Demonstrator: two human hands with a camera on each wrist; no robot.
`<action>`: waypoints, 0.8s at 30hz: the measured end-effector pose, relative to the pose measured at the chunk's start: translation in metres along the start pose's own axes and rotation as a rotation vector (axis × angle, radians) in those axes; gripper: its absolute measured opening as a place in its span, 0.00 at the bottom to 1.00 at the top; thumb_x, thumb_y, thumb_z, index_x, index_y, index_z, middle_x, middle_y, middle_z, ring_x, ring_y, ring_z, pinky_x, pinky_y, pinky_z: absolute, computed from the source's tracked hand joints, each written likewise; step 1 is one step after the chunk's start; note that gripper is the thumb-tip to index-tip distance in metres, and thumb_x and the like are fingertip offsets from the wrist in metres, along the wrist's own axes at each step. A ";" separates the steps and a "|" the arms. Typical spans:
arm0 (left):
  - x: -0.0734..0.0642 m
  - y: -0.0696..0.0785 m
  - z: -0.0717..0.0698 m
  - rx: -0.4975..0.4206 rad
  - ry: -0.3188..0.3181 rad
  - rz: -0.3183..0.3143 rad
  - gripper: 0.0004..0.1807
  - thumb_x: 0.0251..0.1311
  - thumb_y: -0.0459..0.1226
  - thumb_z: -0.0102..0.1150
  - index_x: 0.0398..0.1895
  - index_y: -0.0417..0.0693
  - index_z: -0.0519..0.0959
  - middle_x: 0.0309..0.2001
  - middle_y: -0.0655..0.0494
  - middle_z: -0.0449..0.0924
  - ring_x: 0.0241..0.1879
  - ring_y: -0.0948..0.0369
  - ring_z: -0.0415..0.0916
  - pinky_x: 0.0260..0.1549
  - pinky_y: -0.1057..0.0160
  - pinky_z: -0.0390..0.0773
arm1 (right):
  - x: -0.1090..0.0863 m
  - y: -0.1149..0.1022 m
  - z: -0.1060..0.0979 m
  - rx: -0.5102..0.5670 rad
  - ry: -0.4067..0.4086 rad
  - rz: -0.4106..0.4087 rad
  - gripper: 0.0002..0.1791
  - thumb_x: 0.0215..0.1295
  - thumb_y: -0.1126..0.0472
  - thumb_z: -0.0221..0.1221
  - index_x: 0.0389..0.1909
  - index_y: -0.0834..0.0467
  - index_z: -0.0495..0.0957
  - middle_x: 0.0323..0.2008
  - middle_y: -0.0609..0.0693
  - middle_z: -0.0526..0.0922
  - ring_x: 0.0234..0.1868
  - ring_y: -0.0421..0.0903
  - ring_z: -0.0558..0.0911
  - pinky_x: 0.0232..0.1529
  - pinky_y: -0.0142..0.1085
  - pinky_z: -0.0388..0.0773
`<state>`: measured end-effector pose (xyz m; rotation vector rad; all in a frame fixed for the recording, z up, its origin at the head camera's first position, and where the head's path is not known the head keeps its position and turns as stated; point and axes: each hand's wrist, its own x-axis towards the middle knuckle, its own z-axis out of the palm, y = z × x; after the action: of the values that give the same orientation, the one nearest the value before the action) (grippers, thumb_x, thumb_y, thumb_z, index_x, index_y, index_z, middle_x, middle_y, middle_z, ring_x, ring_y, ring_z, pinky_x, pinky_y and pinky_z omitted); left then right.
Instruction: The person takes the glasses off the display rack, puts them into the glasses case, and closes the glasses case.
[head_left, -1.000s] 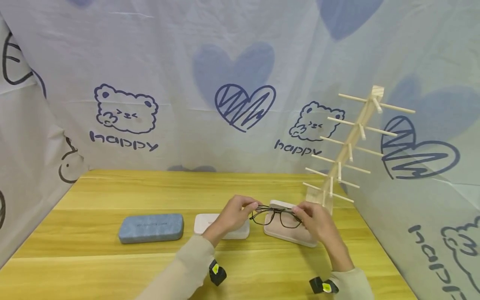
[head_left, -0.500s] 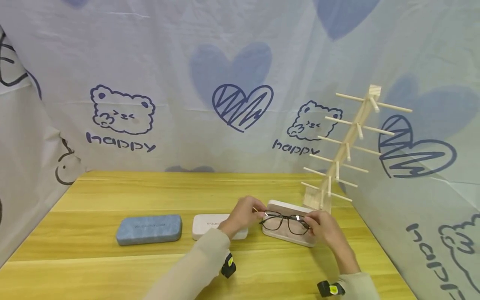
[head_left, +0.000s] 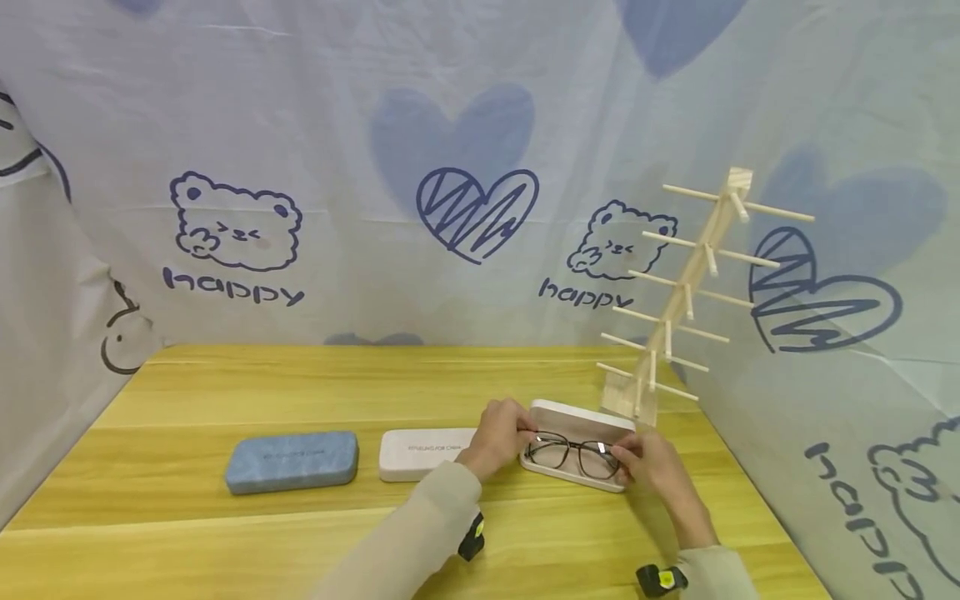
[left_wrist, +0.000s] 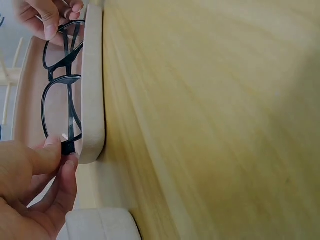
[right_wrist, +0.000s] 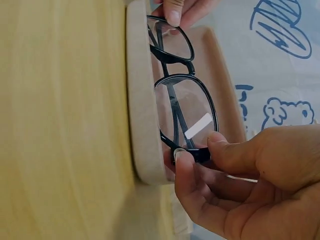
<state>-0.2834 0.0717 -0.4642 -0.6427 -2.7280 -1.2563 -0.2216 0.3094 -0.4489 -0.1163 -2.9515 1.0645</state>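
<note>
Black-framed eyeglasses (head_left: 576, 447) with folded temples lie within the open pale pink glasses case (head_left: 573, 478). My left hand (head_left: 498, 435) pinches one end of the frame between thumb and fingers. At the opposite end, my right hand (head_left: 657, 468) pinches the other hinge corner. The right wrist view shows the crossed temples behind the lenses and a white sticker (right_wrist: 198, 126) on one lens. In the left wrist view the case's front wall (left_wrist: 93, 90) hides the lower edges of the lenses.
Left of the open case lies a closed white glasses case (head_left: 420, 454), partly covered by my left forearm. A blue glasses case (head_left: 292, 462) sits further left. Behind the right hand stands a wooden rack (head_left: 686, 292) with several pegs. Printed cloth (head_left: 345, 125) hangs around the table.
Both hands have lowered the eyeglasses from above the pale pink case down into it, shifting slightly right. The temples appear folded behind the lenses. The camera view has turned slightly.
</note>
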 end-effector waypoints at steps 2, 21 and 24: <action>0.000 0.001 0.001 0.029 -0.001 -0.013 0.04 0.51 0.32 0.69 0.30 0.47 0.89 0.32 0.54 0.88 0.34 0.64 0.83 0.31 0.73 0.80 | 0.000 0.002 0.002 -0.012 0.011 0.013 0.09 0.66 0.64 0.57 0.33 0.66 0.83 0.19 0.51 0.82 0.20 0.42 0.79 0.21 0.29 0.74; 0.015 0.017 -0.023 -0.010 -0.048 -0.158 0.21 0.72 0.40 0.44 0.23 0.41 0.78 0.13 0.56 0.67 0.12 0.65 0.55 0.18 0.67 0.67 | 0.001 0.005 -0.023 0.193 0.002 0.171 0.34 0.74 0.45 0.42 0.57 0.75 0.69 0.40 0.70 0.83 0.31 0.53 0.87 0.35 0.41 0.85; 0.015 0.021 -0.022 -0.063 -0.139 -0.209 0.26 0.72 0.51 0.41 0.49 0.40 0.80 0.32 0.48 0.83 0.15 0.63 0.72 0.29 0.63 0.79 | 0.004 0.002 -0.021 0.141 -0.043 0.159 0.40 0.73 0.39 0.38 0.63 0.74 0.63 0.42 0.70 0.82 0.35 0.56 0.87 0.42 0.47 0.83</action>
<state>-0.2916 0.0726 -0.4314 -0.4765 -2.9452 -1.3954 -0.2251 0.3249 -0.4340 -0.3371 -2.9332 1.3059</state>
